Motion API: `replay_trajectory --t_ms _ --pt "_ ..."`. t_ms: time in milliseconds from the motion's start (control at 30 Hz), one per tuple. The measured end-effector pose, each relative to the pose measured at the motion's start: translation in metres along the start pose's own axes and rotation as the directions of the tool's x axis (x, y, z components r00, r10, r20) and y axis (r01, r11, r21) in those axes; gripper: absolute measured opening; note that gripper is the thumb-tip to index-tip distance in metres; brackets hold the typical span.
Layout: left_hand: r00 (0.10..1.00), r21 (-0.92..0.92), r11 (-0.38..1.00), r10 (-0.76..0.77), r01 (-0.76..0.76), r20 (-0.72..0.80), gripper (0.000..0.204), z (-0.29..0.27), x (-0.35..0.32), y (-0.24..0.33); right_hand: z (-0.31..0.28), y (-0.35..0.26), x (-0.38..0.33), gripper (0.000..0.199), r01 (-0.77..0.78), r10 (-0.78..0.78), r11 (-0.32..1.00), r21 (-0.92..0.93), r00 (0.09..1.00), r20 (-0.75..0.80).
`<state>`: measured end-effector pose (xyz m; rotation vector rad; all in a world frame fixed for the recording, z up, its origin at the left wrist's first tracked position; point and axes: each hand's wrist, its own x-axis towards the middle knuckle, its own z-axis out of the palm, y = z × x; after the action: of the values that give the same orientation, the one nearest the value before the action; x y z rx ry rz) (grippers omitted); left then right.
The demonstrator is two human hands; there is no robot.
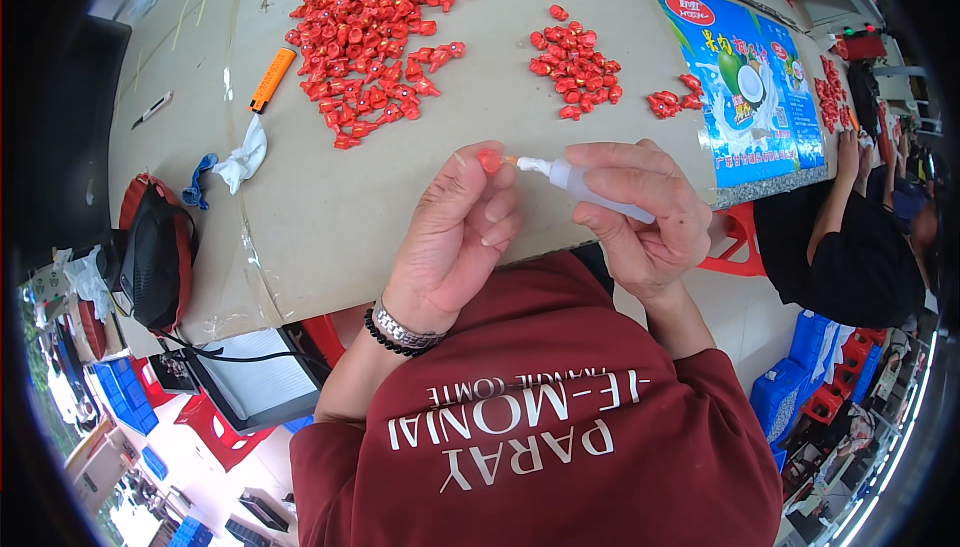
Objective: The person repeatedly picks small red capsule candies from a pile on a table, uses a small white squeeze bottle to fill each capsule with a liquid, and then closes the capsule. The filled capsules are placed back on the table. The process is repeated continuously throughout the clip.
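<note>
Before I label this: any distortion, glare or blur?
Head view: fisheye bends the near edge of the table; corners go black; the held bottle and red piece look reasonably sharp; the floor at lower left is nearly washed out.

Around the grey surface we see a pale floor, a red plastic stool and blue plastic crates, with bright light along the right rim

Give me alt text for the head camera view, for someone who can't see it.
A person's left hand holds a small red part at the tip of a translucent bottle held in the right hand. Beyond them, more red parts lie in clusters on a table, with a blue printed sheet to the right.
</note>
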<state>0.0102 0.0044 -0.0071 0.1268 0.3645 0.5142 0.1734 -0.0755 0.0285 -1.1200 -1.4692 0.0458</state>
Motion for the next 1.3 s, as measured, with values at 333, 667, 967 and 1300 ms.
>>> replay_trajectory --t_ms 333,667,967,1300 --pt "1.0 0.032 0.999 0.024 -0.024 0.011 0.022 0.002 -0.002 0.0 0.0 0.0 -0.001 0.031 -0.006 0.006 1.0 -0.024 1.0 0.01" --pt "0.989 0.125 0.981 0.144 -0.147 0.031 0.023 0.001 -0.002 0.001 -0.008 -0.002 -0.002 0.03 0.023 -0.019 0.999 -0.049 0.998 0.065" --pt "0.989 0.141 0.979 0.142 -0.147 0.045 0.023 0.002 -0.003 0.003 -0.006 -0.001 -0.001 0.029 0.018 -0.014 0.998 -0.053 0.997 0.078" --pt "0.974 0.235 0.946 0.215 -0.225 0.07 0.026 -0.001 -0.002 0.006 -0.01 -0.008 0.0 0.029 -0.016 0.019 0.999 -0.034 0.997 0.076"
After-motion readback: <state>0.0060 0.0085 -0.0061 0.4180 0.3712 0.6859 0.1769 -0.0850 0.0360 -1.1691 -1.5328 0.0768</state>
